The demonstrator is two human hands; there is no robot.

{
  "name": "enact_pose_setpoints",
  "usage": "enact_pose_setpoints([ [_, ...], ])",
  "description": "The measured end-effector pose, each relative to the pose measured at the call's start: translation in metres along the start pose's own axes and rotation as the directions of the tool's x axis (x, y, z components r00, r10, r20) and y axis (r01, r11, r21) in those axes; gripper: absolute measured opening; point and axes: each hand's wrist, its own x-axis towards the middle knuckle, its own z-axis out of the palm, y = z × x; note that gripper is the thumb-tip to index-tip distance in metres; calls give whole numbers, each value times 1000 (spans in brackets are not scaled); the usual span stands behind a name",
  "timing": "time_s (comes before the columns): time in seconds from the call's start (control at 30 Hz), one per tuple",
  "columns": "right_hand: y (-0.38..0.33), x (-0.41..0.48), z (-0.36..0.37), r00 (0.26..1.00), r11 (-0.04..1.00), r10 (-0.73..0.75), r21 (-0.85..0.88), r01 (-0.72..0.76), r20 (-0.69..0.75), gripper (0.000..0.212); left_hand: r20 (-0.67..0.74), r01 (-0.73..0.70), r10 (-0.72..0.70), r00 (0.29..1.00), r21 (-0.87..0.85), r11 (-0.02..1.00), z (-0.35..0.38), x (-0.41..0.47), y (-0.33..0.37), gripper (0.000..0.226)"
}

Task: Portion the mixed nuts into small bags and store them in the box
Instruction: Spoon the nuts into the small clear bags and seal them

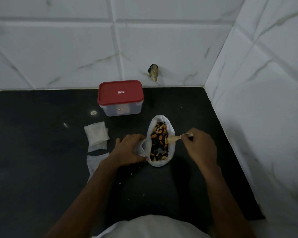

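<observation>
Mixed nuts (159,136), loose in a limp-looking plastic bag (159,163): my right hand (200,146) pinches the wooden spoon (173,139) by its handle, my left hand (127,150) grips a flimsy small bag (142,148) at its mouth.

Dim black countertop (41,152) in a white marble-tiled wall (58,48) corner.

Nut bag (158,163), box (120,100) and small bags (96,135) on a surface (41,143).
Box sits behind; small bags lie left of the nut bag.
</observation>
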Motion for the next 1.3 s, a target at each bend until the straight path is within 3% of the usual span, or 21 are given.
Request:
enact_pose_setpoints([
  [0.23, -6, 10, 4, 998, 992, -19, -121, 26, 61, 14, 49, 13, -9, 999, -74, 997, 3, 3, -2, 73],
  [0.37, -10, 11, 13, 997, 988, -4, -155, 16, 72, 12, 54, 24, -18, 998, -124, 992, 4, -1, -4, 82],
  [0.57, 0, 8, 33, 984, 976, 129, 158, -148, 123, 10, 54, 19, -2, 999, -304, 953, 8, -2, -3, 87],
  [0.73, 9, -2, 50, 932, 810, 259, 467, -353, 255, 14, 51, 12, 5, 999, -326, 945, 4, -5, 1, 86],
  [1.07, 22, -6, 48, 890, 600, 254, 660, -453, 380, 16, 46, 40, -26, 999, -334, 942, 7, -6, 2, 72],
  [1.3, 26, -11, 46, 896, 614, 254, 656, -439, 363, 18, -30, 46, -61, 998, -360, 932, 7, -2, 1, 74],
])
